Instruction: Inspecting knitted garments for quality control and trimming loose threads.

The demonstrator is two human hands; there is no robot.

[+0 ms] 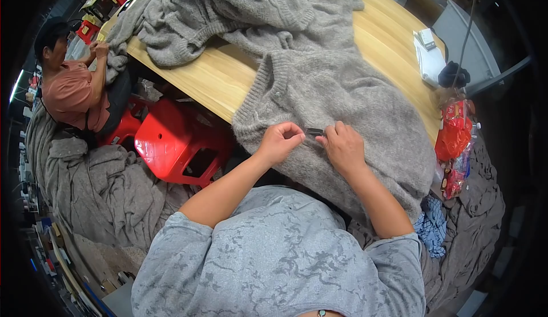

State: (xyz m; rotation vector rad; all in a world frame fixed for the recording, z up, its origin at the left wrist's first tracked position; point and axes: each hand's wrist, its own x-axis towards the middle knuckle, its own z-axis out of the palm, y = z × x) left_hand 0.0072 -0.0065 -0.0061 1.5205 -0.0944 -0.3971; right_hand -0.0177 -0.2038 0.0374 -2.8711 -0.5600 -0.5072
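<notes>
A grey knitted sweater (365,100) with a ribbed edge lies spread over the near end of the table, its lower part hanging toward my body. Above it, my left hand (281,144) is closed in a pinch, thumb against forefinger; anything between the tips is too fine to make out. Just to its right, my right hand (345,147) is closed on a small slim black tool (314,132), which points left at my left fingertips. The tool's exact kind is too small to tell.
More grey knitwear (228,8) is heaped across the wooden table (194,80). A red plastic stool (165,140) stands at the left, near a seated person (77,88) handling grey knit. Red plastic bags (455,128) and papers (428,60) are along the right edge. Grey fabric piles (108,191) lie low.
</notes>
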